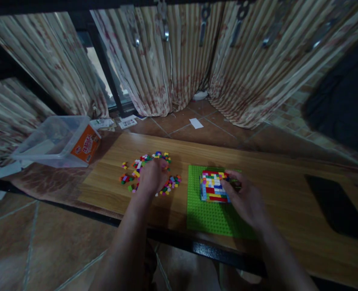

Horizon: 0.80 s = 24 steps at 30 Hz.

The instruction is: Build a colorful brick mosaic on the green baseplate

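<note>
My left hand is over a loose heap of small coloured toy bricks, its fingers curled down among them. Whatever sits between those fingertips is hidden. On a green studded baseplate stands a low block built of toy bricks, layered in red, yellow, white and blue. My right hand grips the right side of this block, with the thumb near its top and the fingers at the far right corner. Part of the block's right side is covered by the hand.
The wooden table carries a dark flat panel at the right. Left of the table stands a clear plastic bin with an orange label. Striped curtains hang behind, and a white paper lies beyond the table.
</note>
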Each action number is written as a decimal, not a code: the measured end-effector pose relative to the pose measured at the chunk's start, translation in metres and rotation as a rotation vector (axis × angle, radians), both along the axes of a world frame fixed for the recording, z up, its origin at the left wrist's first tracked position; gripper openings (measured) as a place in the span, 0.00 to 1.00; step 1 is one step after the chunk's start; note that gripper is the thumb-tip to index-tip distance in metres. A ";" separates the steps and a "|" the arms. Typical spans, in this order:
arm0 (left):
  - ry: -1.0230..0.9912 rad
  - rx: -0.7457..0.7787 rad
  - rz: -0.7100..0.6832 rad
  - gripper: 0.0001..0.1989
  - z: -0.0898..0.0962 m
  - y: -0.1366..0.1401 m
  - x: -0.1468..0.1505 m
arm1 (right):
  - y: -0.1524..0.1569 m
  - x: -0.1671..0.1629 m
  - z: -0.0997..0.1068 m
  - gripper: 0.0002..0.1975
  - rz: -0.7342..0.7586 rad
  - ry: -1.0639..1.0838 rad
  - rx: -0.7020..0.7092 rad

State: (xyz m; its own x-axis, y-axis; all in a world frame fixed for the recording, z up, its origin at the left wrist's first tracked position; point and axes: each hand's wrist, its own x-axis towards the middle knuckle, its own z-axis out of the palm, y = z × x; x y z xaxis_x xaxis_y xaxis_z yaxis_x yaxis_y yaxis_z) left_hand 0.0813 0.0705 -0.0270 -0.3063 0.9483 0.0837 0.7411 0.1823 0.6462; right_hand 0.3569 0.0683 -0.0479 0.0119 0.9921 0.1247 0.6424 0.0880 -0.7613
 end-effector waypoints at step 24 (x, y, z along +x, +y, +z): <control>-0.636 0.130 -0.321 0.07 0.003 -0.005 0.057 | -0.013 -0.018 0.024 0.12 -0.025 0.348 0.183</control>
State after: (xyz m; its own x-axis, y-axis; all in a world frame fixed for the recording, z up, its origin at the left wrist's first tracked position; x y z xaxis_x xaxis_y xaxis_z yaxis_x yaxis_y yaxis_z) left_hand 0.1382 0.0654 -0.0240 -0.0410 0.9942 0.0999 0.2189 -0.0886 0.9717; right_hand 0.3388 0.0551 -0.0239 0.1089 0.9528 0.2834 0.3520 0.2297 -0.9074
